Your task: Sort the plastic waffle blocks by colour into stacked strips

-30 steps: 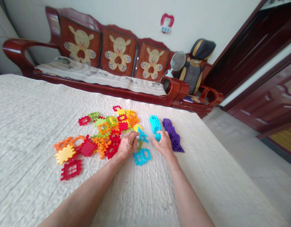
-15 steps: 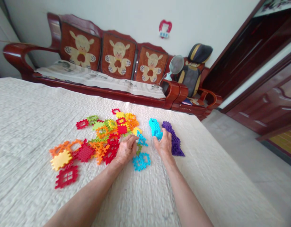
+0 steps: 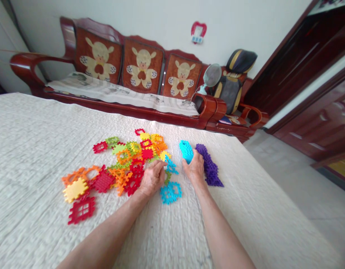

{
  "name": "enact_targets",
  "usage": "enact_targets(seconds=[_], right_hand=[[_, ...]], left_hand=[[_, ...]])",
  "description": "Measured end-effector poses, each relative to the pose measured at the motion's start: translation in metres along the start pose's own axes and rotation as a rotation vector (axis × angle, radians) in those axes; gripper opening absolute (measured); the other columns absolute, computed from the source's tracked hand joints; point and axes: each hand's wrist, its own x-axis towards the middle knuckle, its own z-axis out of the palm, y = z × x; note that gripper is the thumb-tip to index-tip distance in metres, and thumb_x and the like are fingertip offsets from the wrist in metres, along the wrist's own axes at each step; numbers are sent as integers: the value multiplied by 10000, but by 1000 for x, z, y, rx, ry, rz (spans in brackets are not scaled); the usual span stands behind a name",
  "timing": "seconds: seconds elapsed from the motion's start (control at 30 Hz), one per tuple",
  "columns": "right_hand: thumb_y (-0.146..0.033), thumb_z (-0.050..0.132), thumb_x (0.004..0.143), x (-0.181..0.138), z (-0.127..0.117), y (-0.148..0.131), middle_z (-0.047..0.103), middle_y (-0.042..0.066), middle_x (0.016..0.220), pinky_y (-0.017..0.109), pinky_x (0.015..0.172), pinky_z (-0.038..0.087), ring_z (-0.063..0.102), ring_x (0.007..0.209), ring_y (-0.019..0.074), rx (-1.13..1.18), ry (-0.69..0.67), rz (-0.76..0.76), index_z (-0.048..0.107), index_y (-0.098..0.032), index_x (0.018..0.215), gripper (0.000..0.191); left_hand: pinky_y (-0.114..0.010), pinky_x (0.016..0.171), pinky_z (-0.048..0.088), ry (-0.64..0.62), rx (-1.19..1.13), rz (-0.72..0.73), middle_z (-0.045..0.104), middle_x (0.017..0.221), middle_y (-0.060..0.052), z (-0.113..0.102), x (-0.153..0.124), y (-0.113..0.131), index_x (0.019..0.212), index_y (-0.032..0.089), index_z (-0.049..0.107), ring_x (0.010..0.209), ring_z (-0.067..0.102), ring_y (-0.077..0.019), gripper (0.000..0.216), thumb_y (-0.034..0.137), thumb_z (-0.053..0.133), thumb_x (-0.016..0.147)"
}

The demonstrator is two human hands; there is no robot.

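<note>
My left hand (image 3: 153, 177) is curled at the right side of a mixed pile of interlocking plastic tiles. Its fingertips meet the edge of a blue triangular tile (image 3: 171, 166). Just nearer to me lie blue window-frame tiles (image 3: 171, 192), and part of a green tile (image 3: 168, 177) shows beside the hand. My right hand (image 3: 195, 168) closes round the near end of a row of stacked blue tiles (image 3: 186, 150), thumb on the left and fingers on the right. That near end is partly hidden by the hand. A row of purple tiles (image 3: 209, 166) lies right beside it.
Red, orange, yellow and green tiles spread leftward, including a red window tile (image 3: 82, 210) and a pale yellow tile (image 3: 76, 189). A white textured cloth (image 3: 43, 157) covers the table. Beyond its far edge stands a wooden sofa (image 3: 127, 108) with a small fan (image 3: 212, 75).
The blue tile that was tilted in my right hand now sits in line with the blue row. My left hand stays at the triangular tile. The whole view has shifted slightly.
</note>
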Motion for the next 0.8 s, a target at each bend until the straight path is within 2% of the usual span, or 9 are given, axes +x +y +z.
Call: enact_targets(seconds=[0.13,0.2,0.27,0.33,0.4,0.47,0.57,0.67,0.8], right_hand=[[-336,582,756,-4,-9,-4,518,205,1210,500,965,396,478,1130,324,30,32,-45,479,-99,1254,561],[-322,555,778,-11,-18,-6,556,174,1161,459,953,421,521,1080,286,107,-30,-86,533,-118,1196,466],[-291,541,783,-20,-29,-9,602,124,1082,400,896,465,579,967,232,227,-197,-114,584,-149,1121,369],[-272,554,776,-32,-42,-13,625,83,1066,356,854,488,605,913,194,352,-430,-146,606,-179,1093,334],[-264,588,758,-43,-54,-16,615,70,1138,350,889,481,600,999,193,438,-620,-202,606,-198,1113,362],[-246,628,724,-50,-63,-19,583,73,1218,371,970,443,555,1128,210,461,-736,-278,599,-205,1143,423],[-191,649,673,-54,-70,-20,559,79,1258,401,1041,391,510,1204,225,406,-795,-356,599,-214,1154,485],[-162,625,675,-53,-69,-21,585,77,1220,398,1034,399,533,1174,219,371,-797,-393,624,-213,1108,435],[-250,540,821,-52,-64,-19,639,72,1160,362,976,441,583,1101,198,421,-733,-343,646,-203,1063,267]], left_hand=[[-269,737,519,-8,-6,-17,666,902,-55,0,0,0,979,195,621,843,638,-149,246,112,424,859],[-269,739,514,1,-3,-22,668,890,-53,0,0,-1,958,189,629,836,637,-148,241,111,426,854],[-272,747,510,12,0,-30,673,882,-48,0,1,-3,941,187,635,829,638,-148,237,109,434,843],[-277,750,506,19,3,-56,679,871,-45,0,1,-5,928,184,642,822,640,-152,232,108,448,826],[-283,741,505,25,-3,-99,679,837,-42,0,2,-7,916,180,648,800,642,-158,232,109,452,814],[-284,726,505,30,-16,-150,674,802,-38,1,2,-9,909,178,652,771,641,-158,240,112,443,813],[-282,721,506,29,-32,-202,671,793,-32,1,2,-9,912,187,655,757,639,-153,256,115,431,812],[-281,723,506,24,-40,-197,675,801,-33,1,2,-9,916,191,656,766,640,-154,258,116,435,805],[-284,716,506,32,-29,-185,676,804,-33,1,2,-9,903,196,657,769,637,-160,236,128,457,798]])
